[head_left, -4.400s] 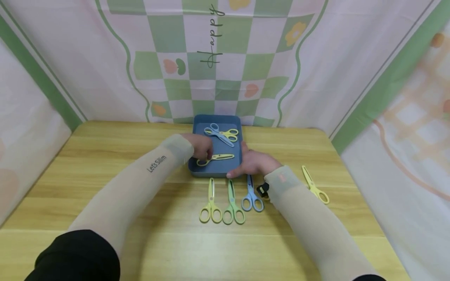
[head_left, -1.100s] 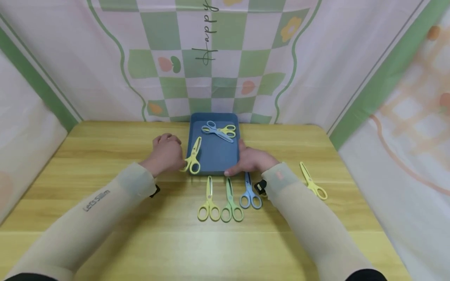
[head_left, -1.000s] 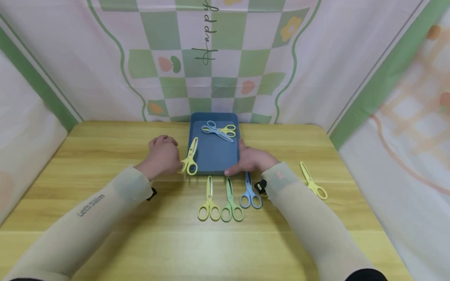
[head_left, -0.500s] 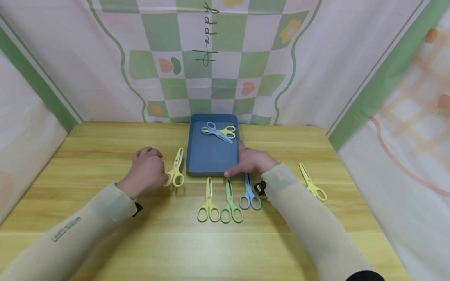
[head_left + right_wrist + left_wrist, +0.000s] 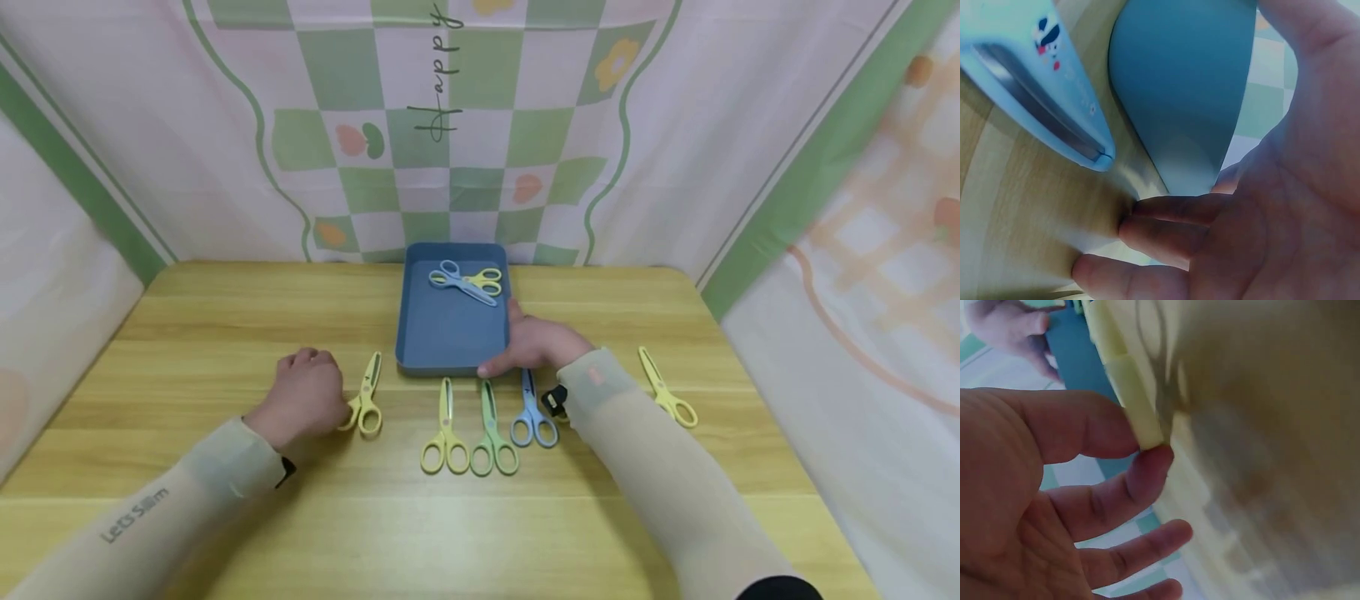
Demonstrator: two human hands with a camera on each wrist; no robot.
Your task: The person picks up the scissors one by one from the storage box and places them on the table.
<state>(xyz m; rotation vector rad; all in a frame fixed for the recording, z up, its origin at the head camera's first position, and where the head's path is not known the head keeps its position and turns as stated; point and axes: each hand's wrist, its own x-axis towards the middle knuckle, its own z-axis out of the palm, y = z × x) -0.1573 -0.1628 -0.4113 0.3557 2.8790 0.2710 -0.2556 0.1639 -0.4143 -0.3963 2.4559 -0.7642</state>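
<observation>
My left hand [image 5: 306, 393] pinches the handle of yellow scissors [image 5: 367, 398] between thumb and forefinger, left of the row; the other fingers stand apart. I cannot tell whether those scissors touch the table. In the left wrist view the yellow handle [image 5: 1132, 403] shows at the fingertips. My right hand [image 5: 542, 343] rests against the front right corner of a blue tray [image 5: 453, 367], its fingers fairly straight. Blue scissors [image 5: 463, 285] lie across yellow scissors [image 5: 491, 283] inside the tray. Yellow scissors [image 5: 446, 429], green scissors [image 5: 491, 429] and blue scissors [image 5: 531, 417] line up before it.
More yellow scissors [image 5: 663, 392] lie slanted to the right of my right forearm. A small yellow piece shows beside my right wrist, mostly hidden. The wooden table [image 5: 465, 533] ends at a printed cloth [image 5: 427, 192] behind the tray.
My left hand has taken yellow scissors out of the tray and carried them left and toward me, now lower beside the row. The right hand has stayed at the tray.
</observation>
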